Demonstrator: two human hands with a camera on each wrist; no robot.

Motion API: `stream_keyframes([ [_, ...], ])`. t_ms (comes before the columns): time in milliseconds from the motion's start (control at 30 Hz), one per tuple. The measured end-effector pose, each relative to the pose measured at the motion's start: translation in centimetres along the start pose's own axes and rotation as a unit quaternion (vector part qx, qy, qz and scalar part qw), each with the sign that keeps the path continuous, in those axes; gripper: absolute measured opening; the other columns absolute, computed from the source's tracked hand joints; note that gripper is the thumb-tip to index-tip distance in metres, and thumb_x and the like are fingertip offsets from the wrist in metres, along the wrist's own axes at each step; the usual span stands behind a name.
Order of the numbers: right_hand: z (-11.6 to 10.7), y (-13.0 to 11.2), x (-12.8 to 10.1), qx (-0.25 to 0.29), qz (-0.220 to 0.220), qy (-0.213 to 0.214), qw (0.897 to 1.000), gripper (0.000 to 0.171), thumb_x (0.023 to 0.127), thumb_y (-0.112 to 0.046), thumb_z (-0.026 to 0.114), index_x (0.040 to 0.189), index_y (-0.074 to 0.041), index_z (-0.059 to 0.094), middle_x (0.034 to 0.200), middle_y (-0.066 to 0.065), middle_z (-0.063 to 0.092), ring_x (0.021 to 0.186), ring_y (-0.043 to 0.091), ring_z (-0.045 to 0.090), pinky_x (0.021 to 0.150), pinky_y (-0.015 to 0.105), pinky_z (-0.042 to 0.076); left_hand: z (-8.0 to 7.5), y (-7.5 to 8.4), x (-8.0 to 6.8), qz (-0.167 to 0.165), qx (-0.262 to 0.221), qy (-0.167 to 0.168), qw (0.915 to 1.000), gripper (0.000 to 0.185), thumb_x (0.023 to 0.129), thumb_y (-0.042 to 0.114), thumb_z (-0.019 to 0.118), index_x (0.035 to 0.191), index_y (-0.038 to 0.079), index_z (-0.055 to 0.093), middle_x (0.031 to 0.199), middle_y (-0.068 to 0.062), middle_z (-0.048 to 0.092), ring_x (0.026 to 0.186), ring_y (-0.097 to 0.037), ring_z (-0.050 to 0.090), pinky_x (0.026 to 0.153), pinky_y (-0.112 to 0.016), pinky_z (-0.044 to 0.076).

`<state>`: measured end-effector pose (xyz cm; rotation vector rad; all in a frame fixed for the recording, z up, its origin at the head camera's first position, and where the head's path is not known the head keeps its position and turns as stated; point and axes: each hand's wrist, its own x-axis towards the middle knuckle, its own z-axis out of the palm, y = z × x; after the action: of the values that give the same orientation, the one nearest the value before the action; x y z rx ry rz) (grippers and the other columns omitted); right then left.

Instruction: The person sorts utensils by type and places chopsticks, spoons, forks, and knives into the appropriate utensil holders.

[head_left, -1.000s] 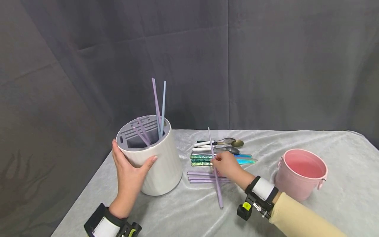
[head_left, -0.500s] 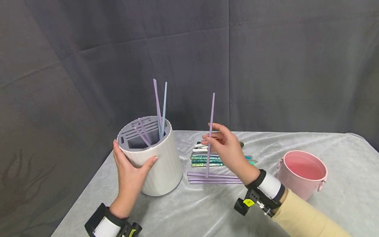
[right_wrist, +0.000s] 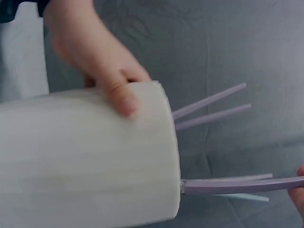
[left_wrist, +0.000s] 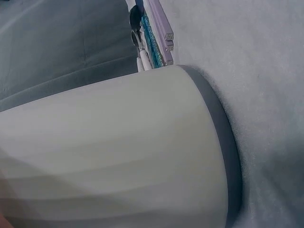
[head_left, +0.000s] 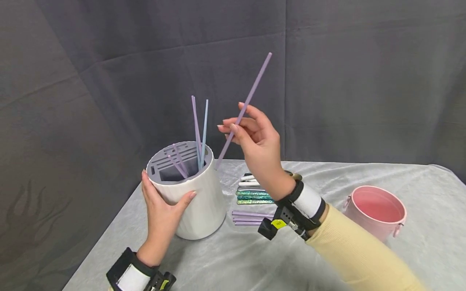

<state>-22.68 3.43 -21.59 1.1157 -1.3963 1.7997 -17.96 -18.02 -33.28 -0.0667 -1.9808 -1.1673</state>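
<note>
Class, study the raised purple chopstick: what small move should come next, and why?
Probably tip the purple chopstick upright and lower it into the white holder: the right hand pinches it tilted, tip beside the rim, while the left hand steadies the holder.

Right forearm hides part of the cutlery row (head_left: 255, 190)

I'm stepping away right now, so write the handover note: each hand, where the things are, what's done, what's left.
Left hand: grips the side of the white holder, which stands on the table.
Right hand: pinches one purple chopstick, tilted in the air, lower tip at the holder's rim.
Done: four sticks stand in the holder's slots.
Left: the held chopstick is not yet in; more purple chopsticks lie on the table beside the spoons and glittery-handled cutlery. A pink bucket stands to the right.
</note>
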Motion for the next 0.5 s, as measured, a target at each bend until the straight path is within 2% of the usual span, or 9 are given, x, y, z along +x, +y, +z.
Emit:
stream_keyframes([
  [100, 1.0, 0.0, 0.3, 0.021, -0.022, 0.012, 0.999, 0.045, 0.088, 0.018, 0.056, 0.13, 0.014, 0.043, 0.1, 0.032, 0.064, 0.091, 0.018, 0.07, 0.082, 0.045, 0.054, 0.0, 0.1, -0.2, -0.003, -0.001, 0.0, 1.0, 0.123, 0.07, 0.036, 0.088, 0.153, -0.001, 0.005, 0.154, -0.024, 0.014, 0.142, -0.034, 0.016, 0.112, -0.055, 0.017],
  [200, 1.7, 0.1, 0.0, 0.032, -0.016, 0.019, 0.999, 0.045, 0.088, 0.018, 0.056, 0.13, 0.014, 0.043, 0.1, 0.033, 0.063, 0.091, 0.021, 0.07, 0.082, 0.044, 0.054, 0.0, 0.3, -0.3, -0.005, -0.001, -0.003, 1.0, 0.122, 0.07, 0.03, 0.088, 0.153, -0.001, 0.005, 0.154, -0.023, 0.014, 0.142, -0.034, 0.016, 0.112, -0.055, 0.017],
  [400, 3.0, 0.9, -0.6, 0.038, 0.042, -0.002, 0.998, 0.039, 0.092, 0.013, 0.055, 0.13, 0.012, 0.046, 0.101, 0.031, 0.064, 0.092, 0.04, 0.067, 0.082, 0.046, 0.054, 0.0, 0.5, -0.2, -0.001, 0.0, -0.003, 1.0, 0.121, 0.07, 0.03, 0.088, 0.152, -0.001, 0.006, 0.154, -0.024, 0.014, 0.142, -0.034, 0.016, 0.112, -0.055, 0.017],
  [500, 3.6, 1.3, -1.0, 0.031, 0.09, -0.019, 0.995, 0.032, 0.093, 0.01, 0.054, 0.125, 0.013, 0.05, 0.101, 0.03, 0.065, 0.092, 0.04, 0.067, 0.082, 0.042, 0.054, 0.1, 0.6, -0.2, -0.002, -0.002, -0.006, 1.0, 0.121, 0.07, 0.028, 0.088, 0.152, -0.002, 0.005, 0.154, -0.025, 0.013, 0.142, -0.035, 0.015, 0.112, -0.055, 0.017],
])
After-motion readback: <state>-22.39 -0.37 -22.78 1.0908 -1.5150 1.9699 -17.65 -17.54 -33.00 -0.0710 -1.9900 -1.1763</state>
